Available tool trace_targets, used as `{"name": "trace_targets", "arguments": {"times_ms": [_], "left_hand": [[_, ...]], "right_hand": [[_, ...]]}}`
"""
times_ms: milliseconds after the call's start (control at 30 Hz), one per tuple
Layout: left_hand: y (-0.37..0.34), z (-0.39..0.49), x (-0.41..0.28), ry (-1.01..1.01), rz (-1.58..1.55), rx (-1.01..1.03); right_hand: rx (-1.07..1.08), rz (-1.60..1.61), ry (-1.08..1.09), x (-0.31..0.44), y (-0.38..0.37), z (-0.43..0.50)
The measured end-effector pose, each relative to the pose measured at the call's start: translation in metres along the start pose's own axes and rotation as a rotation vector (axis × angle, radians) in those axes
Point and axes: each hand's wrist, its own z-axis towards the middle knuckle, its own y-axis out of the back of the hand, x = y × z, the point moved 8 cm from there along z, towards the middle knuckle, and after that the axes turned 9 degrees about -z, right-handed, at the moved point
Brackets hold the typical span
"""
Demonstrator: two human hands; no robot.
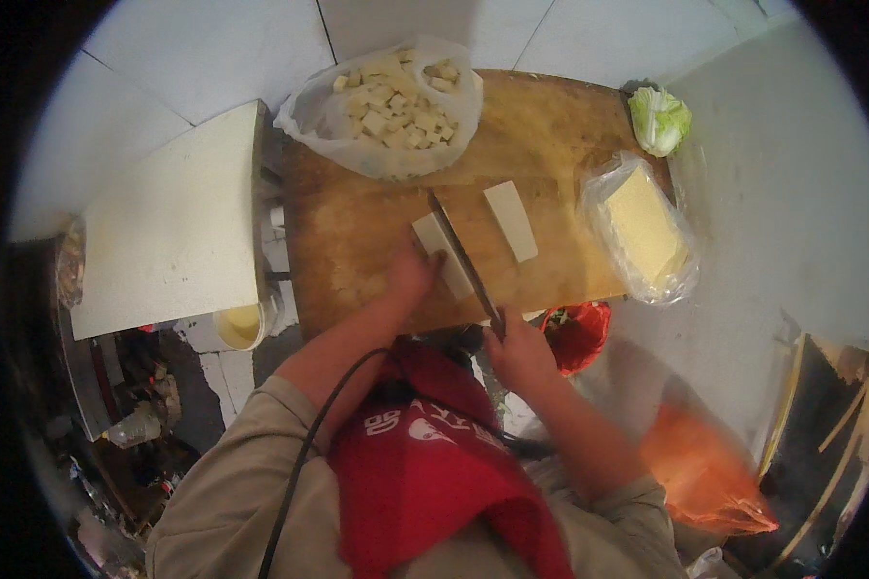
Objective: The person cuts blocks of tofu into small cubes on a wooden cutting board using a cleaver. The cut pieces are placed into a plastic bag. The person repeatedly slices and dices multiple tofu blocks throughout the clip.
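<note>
On a wooden board (550,130), my right hand (521,354) grips the handle of a large knife (467,260), its blade seen nearly edge-on. The blade lies over or against a pale block, probably tofu (434,235). My left hand (413,271) rests on the block's left side, fingertips close to the blade; whether it grips or only steadies the block is hard to tell. A separate pale slab (510,221) lies to the right of the knife. Behind, a white plastic bag (311,116) stands open with many small pale cubes (398,119) in it.
A large yellowish block (644,224) in clear plastic lies at the board's right edge, with a cabbage (659,121) behind it. A white table (174,224) stands left, a pale bucket (242,326) below it. A red bag-lined container (579,336) sits below the board's front edge.
</note>
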Motion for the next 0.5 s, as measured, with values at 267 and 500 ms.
{"name": "trace_targets", "arguments": {"times_ms": [267, 500], "left_hand": [[0.002, 0.000, -0.011, -0.016, 0.013, 0.010], [0.002, 0.003, -0.004, -0.064, 0.100, -0.055]], "right_hand": [[-0.026, -0.031, 0.021, 0.004, 0.001, 0.001], [0.007, -0.021, 0.018, 0.003, -0.001, 0.003]]}}
